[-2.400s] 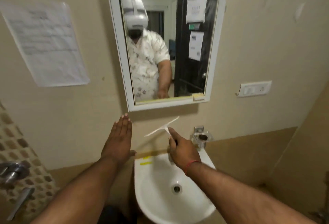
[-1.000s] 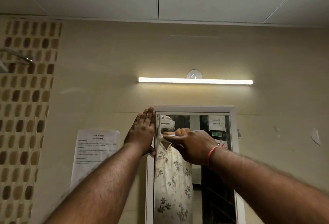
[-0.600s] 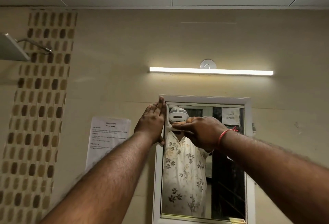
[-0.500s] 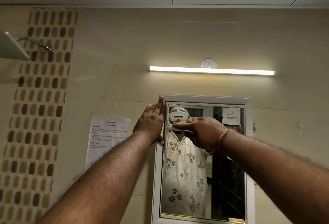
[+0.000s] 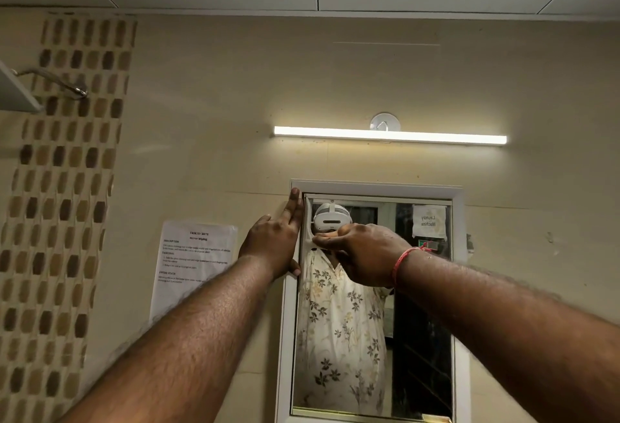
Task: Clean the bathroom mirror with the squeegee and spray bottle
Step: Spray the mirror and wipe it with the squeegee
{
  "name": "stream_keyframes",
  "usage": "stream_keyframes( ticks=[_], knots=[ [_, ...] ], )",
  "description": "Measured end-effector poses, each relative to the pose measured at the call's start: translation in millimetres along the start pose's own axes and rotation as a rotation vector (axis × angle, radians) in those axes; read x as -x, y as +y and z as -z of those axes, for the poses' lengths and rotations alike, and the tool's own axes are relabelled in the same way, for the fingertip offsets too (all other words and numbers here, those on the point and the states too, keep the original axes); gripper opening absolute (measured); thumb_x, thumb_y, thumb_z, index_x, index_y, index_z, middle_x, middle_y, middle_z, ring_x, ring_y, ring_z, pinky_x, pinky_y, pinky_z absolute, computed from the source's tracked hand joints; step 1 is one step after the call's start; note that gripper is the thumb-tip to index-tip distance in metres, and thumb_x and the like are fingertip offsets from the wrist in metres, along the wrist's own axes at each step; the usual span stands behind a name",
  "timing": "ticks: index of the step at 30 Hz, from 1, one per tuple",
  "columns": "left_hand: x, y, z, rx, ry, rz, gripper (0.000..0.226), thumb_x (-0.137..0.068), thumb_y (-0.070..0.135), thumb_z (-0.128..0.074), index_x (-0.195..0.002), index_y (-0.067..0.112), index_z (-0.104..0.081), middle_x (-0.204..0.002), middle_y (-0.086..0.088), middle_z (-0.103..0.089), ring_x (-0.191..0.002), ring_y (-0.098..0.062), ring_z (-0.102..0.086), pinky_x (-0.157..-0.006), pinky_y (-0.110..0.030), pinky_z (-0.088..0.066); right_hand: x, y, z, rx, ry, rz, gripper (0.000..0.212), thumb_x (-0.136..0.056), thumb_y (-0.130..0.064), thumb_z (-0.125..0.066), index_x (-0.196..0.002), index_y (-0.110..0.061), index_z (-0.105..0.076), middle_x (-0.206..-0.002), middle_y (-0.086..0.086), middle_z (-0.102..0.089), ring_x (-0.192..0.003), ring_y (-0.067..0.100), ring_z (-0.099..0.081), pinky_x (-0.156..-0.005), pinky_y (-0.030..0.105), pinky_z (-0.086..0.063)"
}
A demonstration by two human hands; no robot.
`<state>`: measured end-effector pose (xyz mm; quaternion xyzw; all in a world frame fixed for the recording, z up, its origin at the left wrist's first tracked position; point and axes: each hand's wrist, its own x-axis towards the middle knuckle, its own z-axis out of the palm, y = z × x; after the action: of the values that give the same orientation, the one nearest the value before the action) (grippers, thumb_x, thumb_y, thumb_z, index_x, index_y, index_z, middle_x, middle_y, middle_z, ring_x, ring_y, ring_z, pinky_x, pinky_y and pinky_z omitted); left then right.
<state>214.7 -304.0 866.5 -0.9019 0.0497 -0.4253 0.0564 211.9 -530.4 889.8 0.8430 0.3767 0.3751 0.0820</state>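
Hands (image 5: 364, 254) unmoved on mirror (image 5: 422, 338).

The left hand (image 5: 273, 243) lies flat against the mirror (image 5: 419, 338) frame's upper left corner; the right hand (image 5: 364, 254) presses the squeegee (image 5: 308, 221) to the glass there.

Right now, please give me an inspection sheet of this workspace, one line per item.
Surface: mirror in a white frame, upright on the wall.
Job's things: squeegee, blade upright at the glass's top left; spray bottle not seen.
Clutter: nothing seen.
Grippers: right hand closed on the squeegee; left hand flat, fingers straight, on the frame's left edge.
Cables: nothing seen.
Surroundings: tube light lit above; printed sheet on the wall to the left; mosaic tile strip and a shower head farther left.
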Motion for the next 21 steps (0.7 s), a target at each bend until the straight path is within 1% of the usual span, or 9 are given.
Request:
stream_keyframes(
  ticks=[2, 4, 9, 12, 14, 16, 17, 19, 21],
  knots=[
    [0.2, 1.0, 2.2, -0.004, -0.003, 0.003, 0.165, -0.071, 0.045, -0.103, -0.172, 0.020, 0.025, -0.185, -0.002, 0.021, -0.123, -0.035, -0.065, -0.101, -0.045, -0.061, -4.8, 0.3, -8.8, 0.052, -0.030, 0.010, 0.058, -0.109, -0.031, -0.040, -0.162, -0.051, -0.028, -0.117, 0.001, -0.072, -0.093, 0.019, -0.071, -0.073, 0.034, -0.063],
    [1.3, 2.9, 6.2, -0.016, -0.016, 0.007, 0.164, -0.072, 0.043, -0.102, -0.172, 0.020, 0.025, -0.184, -0.001, 0.024, -0.112, -0.033, -0.069, -0.093, -0.043, -0.062, -9.4, 2.8, -16.1, 0.106, -0.016, 0.001, 0.060, -0.106, -0.034, -0.038, -0.161, -0.052, -0.023, -0.107, 0.000, -0.073, -0.088, 0.023, -0.071, -0.067, 0.041, -0.064],
    [5.5, 6.1, 13.9, -0.039, -0.053, 0.017, 0.159, -0.078, 0.044, -0.099, -0.172, 0.019, 0.026, -0.182, 0.002, 0.030, -0.103, -0.031, -0.071, -0.086, -0.042, -0.061, -5.4, -2.5, -19.5, 0.201, 0.075, -0.011, 0.058, -0.107, -0.032, -0.042, -0.160, -0.051, -0.030, -0.092, 0.001, -0.069, -0.078, 0.023, -0.069, -0.061, 0.038, -0.060],
    [6.8, 8.8, 15.5, -0.087, -0.059, 0.014, 0.158, -0.078, 0.048, -0.098, -0.172, 0.017, 0.025, -0.183, -0.001, 0.026, -0.101, -0.030, -0.073, -0.083, -0.042, -0.060, 2.3, -1.6, -21.5, 0.203, 0.082, -0.017, 0.058, -0.108, -0.032, -0.041, -0.162, -0.052, -0.027, -0.094, 0.004, -0.068, -0.081, 0.024, -0.068, -0.063, 0.039, -0.061],
    [6.0, 9.7, 15.9, -0.102, -0.057, 0.018, 0.156, -0.078, 0.047, -0.098, -0.173, 0.017, 0.023, -0.186, -0.002, 0.019, -0.099, -0.029, -0.073, -0.082, -0.042, -0.061, 7.8, 3.5, -19.9, 0.199, 0.073, -0.017, 0.060, -0.108, -0.033, -0.040, -0.162, -0.052, -0.025, -0.102, 0.005, -0.069, -0.086, 0.025, -0.069, -0.065, 0.039, -0.062],
    [5.9, 10.5, 18.2, -0.102, -0.059, 0.024, 0.151, -0.079, 0.046, -0.097, -0.175, 0.016, 0.016, -0.186, -0.002, 0.020, -0.099, -0.030, -0.073, -0.083, -0.043, -0.063, 14.6, 13.9, -17.9, 0.195, 0.079, -0.006, 0.060, -0.107, -0.033, -0.038, -0.162, -0.053, -0.024, -0.112, 0.006, -0.071, -0.093, 0.027, -0.071, -0.067, 0.040, -0.063],
    [6.4, 11.0, 19.3, -0.101, -0.062, 0.028, 0.149, -0.080, 0.045, -0.097, -0.176, 0.017, 0.013, -0.185, -0.001, 0.022, -0.100, -0.030, -0.074, -0.083, -0.043, -0.062, 19.0, 19.5, -17.4, 0.193, 0.086, 0.002, 0.059, -0.107, -0.035, -0.035, -0.161, -0.054, -0.024, -0.116, 0.006, -0.072, -0.096, 0.027, -0.073, -0.067, 0.040, -0.063],
    [7.6, 11.7, 19.7, -0.101, -0.073, 0.035, 0.147, -0.080, 0.043, -0.097, -0.176, 0.017, 0.010, -0.187, -0.002, 0.016, -0.102, -0.031, -0.074, -0.084, -0.043, -0.061, 26.5, 27.4, -16.9, 0.205, 0.095, 0.009, 0.056, -0.106, -0.041, -0.026, -0.161, -0.055, -0.024, -0.122, 0.006, -0.072, -0.099, 0.028, -0.074, -0.068, 0.040, -0.064],
    [9.0, 13.0, 18.6, -0.111, -0.076, 0.034, 0.151, -0.079, 0.043, -0.098, -0.175, 0.016, 0.015, -0.187, -0.003, 0.014, -0.102, -0.031, -0.074, -0.083, -0.043, -0.061, 31.3, 30.8, -15.8, 0.202, 0.107, 0.009, 0.058, -0.103, -0.046, -0.016, -0.160, -0.056, -0.025, -0.123, 0.005, -0.073, -0.099, 0.027, -0.074, -0.069, 0.040, -0.065]
  ],
)
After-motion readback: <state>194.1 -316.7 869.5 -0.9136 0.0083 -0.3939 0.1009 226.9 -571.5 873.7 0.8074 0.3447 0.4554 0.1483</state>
